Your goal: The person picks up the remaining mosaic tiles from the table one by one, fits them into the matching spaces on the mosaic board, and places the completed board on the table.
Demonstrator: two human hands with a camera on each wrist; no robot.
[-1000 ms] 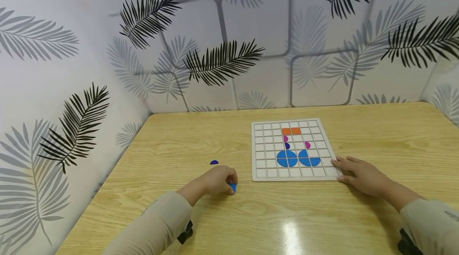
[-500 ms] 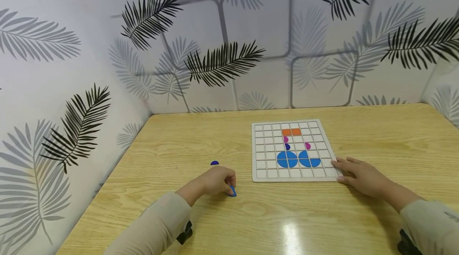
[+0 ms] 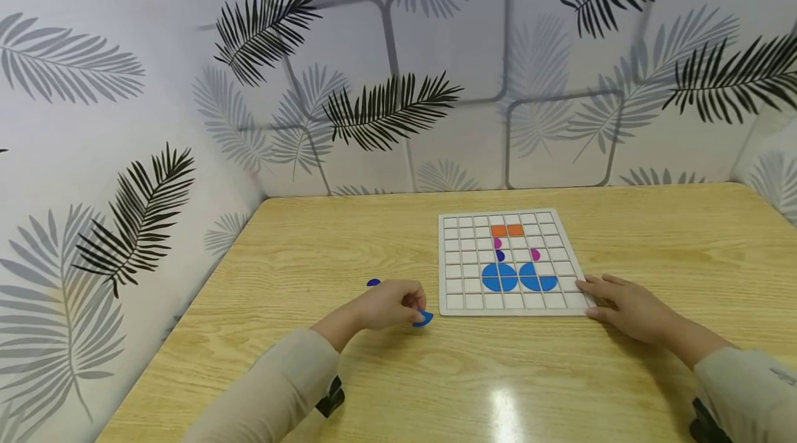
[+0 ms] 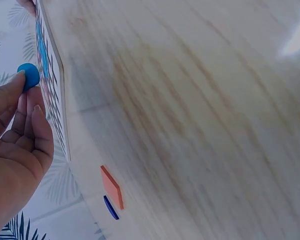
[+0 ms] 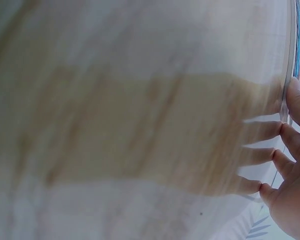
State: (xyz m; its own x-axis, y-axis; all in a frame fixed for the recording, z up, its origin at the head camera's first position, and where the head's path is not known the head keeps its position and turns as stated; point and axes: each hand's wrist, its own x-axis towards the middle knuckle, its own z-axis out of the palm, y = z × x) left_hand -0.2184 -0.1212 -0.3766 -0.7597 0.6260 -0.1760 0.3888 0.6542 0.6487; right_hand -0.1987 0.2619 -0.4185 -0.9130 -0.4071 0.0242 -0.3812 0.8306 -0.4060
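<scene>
My left hand pinches a blue quarter-circle tile between thumb and fingertips, just left of the white grid board's near-left corner. In the left wrist view the blue tile sticks up past the thumb tip. The grid board lies flat and carries two orange squares, two pink half-circles, a dark blue half-circle and several blue quarter-circles. With fingers extended, my right hand rests at the board's near-right corner, thumb at the front edge. Its fingertips meet the tabletop in the right wrist view.
A loose dark blue half-circle lies on the wooden table behind my left hand. Beside it in the left wrist view is an orange tile, hidden by the hand in the head view. A patterned wall stands behind the table.
My left hand first turned the blue tile slightly in its fingers, then carried it right and a little away from me, toward the board. The right hand and the board have stayed put.
</scene>
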